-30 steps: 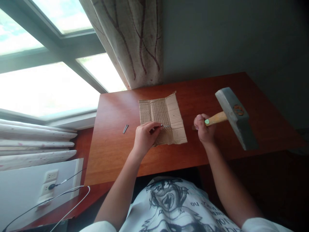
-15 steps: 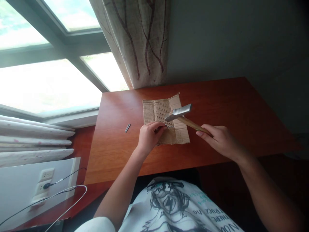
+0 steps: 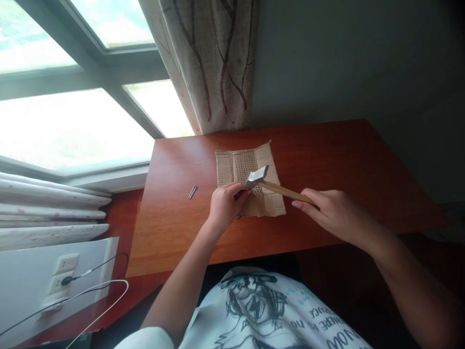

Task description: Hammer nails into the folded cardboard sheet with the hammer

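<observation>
One hammer (image 3: 257,176), one cardboard sheet (image 3: 244,166)

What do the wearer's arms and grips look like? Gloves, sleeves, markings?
Left grip and right grip: no gloves or wristwear visible. Forearms bare. Left sleeve white, short; right sleeve out of frame. Shirt white, dark printed figure, lettering.

Bright window (image 3: 72,123) — dim grey wall (image 3: 345,63)

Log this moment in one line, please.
right hand: grips hammer | left hand: over cardboard, beside hammer head, grip contents hidden | nails: on table, left of cardboard
</observation>
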`<act>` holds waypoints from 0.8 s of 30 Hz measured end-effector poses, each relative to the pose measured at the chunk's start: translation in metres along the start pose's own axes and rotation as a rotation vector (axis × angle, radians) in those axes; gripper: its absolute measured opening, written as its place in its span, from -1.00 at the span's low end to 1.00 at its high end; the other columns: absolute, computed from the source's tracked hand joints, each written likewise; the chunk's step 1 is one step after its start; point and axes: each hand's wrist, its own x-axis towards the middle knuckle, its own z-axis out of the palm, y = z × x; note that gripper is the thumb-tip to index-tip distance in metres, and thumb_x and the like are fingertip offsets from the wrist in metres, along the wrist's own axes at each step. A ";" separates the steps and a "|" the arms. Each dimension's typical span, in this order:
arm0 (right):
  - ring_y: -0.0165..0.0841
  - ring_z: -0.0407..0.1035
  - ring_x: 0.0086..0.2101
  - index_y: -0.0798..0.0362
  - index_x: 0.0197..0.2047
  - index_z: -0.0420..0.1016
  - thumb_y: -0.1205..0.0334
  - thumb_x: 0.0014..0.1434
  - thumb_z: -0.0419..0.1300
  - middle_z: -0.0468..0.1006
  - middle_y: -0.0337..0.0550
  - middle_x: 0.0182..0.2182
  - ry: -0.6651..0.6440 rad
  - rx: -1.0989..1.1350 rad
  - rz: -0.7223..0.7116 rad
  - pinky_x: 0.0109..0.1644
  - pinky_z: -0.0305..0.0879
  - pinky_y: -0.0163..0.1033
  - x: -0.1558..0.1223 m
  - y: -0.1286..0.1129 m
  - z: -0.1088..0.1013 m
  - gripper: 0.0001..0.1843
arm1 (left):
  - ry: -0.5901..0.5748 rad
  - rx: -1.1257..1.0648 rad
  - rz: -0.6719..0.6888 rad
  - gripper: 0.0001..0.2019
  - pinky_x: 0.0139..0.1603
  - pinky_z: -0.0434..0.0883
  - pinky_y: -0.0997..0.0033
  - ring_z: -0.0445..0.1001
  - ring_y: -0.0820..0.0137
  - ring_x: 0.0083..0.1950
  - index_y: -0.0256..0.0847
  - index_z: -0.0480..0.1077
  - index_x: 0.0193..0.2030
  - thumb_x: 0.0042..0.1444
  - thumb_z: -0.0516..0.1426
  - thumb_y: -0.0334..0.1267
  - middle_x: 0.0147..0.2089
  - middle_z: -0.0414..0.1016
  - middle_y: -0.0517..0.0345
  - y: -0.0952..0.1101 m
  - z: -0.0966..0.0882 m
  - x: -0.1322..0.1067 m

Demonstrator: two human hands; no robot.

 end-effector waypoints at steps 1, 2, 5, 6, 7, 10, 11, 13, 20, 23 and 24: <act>-0.39 0.27 -0.60 -0.04 -0.44 0.18 -0.11 0.38 0.02 0.37 -0.29 -0.62 0.013 0.014 -0.002 -0.49 -0.03 -0.24 -0.001 0.000 -0.001 -0.57 | -0.002 -0.001 -0.004 -0.91 -0.37 0.32 0.50 0.49 0.44 -0.41 -0.16 0.58 -0.29 0.20 0.22 -0.31 -0.35 0.64 0.17 0.000 0.000 0.000; -0.39 0.26 -0.61 -0.04 -0.44 0.18 -0.12 0.38 0.03 0.36 -0.29 -0.63 0.028 0.028 -0.003 -0.49 -0.04 -0.24 -0.001 0.000 -0.002 -0.56 | -0.003 -0.004 -0.009 -0.91 -0.37 0.32 0.50 0.49 0.44 -0.41 -0.16 0.58 -0.29 0.20 0.22 -0.31 -0.34 0.64 0.17 0.001 0.000 0.000; -0.40 0.22 -0.63 -0.04 -0.44 0.18 -0.12 0.37 0.04 0.33 -0.31 -0.64 0.057 0.051 0.002 -0.50 -0.05 -0.23 -0.004 0.000 -0.002 -0.57 | 0.002 -0.010 -0.021 -0.91 -0.36 0.33 0.50 0.50 0.45 -0.41 -0.15 0.59 -0.28 0.20 0.22 -0.32 -0.33 0.65 0.17 0.001 -0.001 0.001; -0.40 0.22 -0.63 -0.04 -0.44 0.19 -0.12 0.37 0.03 0.34 -0.30 -0.64 0.053 0.050 0.006 -0.50 -0.05 -0.23 -0.005 0.001 -0.001 -0.57 | 0.001 -0.012 -0.019 -0.91 -0.36 0.33 0.50 0.50 0.44 -0.41 -0.15 0.59 -0.28 0.20 0.22 -0.32 -0.33 0.65 0.17 0.001 -0.001 0.001; -0.40 0.23 -0.62 -0.04 -0.43 0.19 -0.12 0.37 0.03 0.35 -0.30 -0.63 0.043 0.044 0.011 -0.50 -0.04 -0.24 -0.005 0.001 0.001 -0.58 | -0.001 -0.012 -0.015 -0.91 -0.36 0.32 0.50 0.50 0.44 -0.41 -0.15 0.59 -0.28 0.20 0.22 -0.32 -0.33 0.65 0.17 0.001 -0.001 0.001; -0.38 0.27 -0.60 -0.04 -0.42 0.19 -0.12 0.39 0.01 0.38 -0.28 -0.61 -0.002 0.017 0.021 -0.50 -0.05 -0.24 -0.005 0.004 0.006 -0.58 | -0.009 -0.009 -0.006 -0.92 -0.37 0.32 0.50 0.51 0.44 -0.39 -0.15 0.58 -0.28 0.19 0.22 -0.33 -0.33 0.64 0.17 0.000 -0.001 0.001; -0.38 0.28 -0.60 -0.04 -0.42 0.18 -0.12 0.39 0.00 0.38 -0.28 -0.61 -0.006 0.012 0.022 -0.49 -0.05 -0.24 -0.005 0.005 0.007 -0.57 | -0.011 -0.010 -0.005 -0.92 -0.36 0.33 0.50 0.51 0.44 -0.39 -0.15 0.58 -0.28 0.19 0.22 -0.33 -0.32 0.64 0.17 0.000 -0.001 0.001; -0.37 0.27 -0.61 -0.04 -0.43 0.17 -0.13 0.39 -0.01 0.37 -0.28 -0.62 0.008 0.014 0.021 -0.49 -0.05 -0.23 -0.005 0.005 0.007 -0.56 | -0.008 -0.011 -0.008 -0.93 -0.34 0.34 0.50 0.51 0.44 -0.38 -0.16 0.58 -0.28 0.19 0.23 -0.33 -0.30 0.65 0.16 0.000 0.000 0.001; -0.37 0.28 -0.61 -0.04 -0.43 0.17 -0.13 0.39 -0.01 0.38 -0.27 -0.63 0.032 0.002 0.013 -0.48 -0.06 -0.22 -0.004 0.004 0.009 -0.56 | -0.021 0.033 -0.003 -0.91 -0.38 0.32 0.49 0.51 0.43 -0.40 -0.14 0.59 -0.27 0.20 0.22 -0.30 -0.32 0.65 0.16 -0.001 -0.001 0.001; -0.37 0.28 -0.60 -0.04 -0.42 0.18 -0.13 0.39 -0.02 0.38 -0.27 -0.62 0.007 -0.030 0.015 -0.48 -0.07 -0.22 -0.004 0.005 0.011 -0.57 | -0.027 0.029 0.002 -0.92 -0.36 0.34 0.49 0.52 0.42 -0.38 -0.14 0.58 -0.27 0.19 0.22 -0.31 -0.31 0.65 0.16 -0.002 0.000 0.002; -0.37 0.28 -0.60 -0.04 -0.41 0.18 -0.14 0.39 -0.02 0.38 -0.27 -0.61 0.009 -0.032 0.015 -0.48 -0.07 -0.22 -0.005 0.005 0.011 -0.57 | -0.026 0.025 0.003 -0.92 -0.35 0.34 0.49 0.52 0.42 -0.38 -0.14 0.58 -0.27 0.19 0.22 -0.32 -0.30 0.65 0.16 -0.002 0.000 0.002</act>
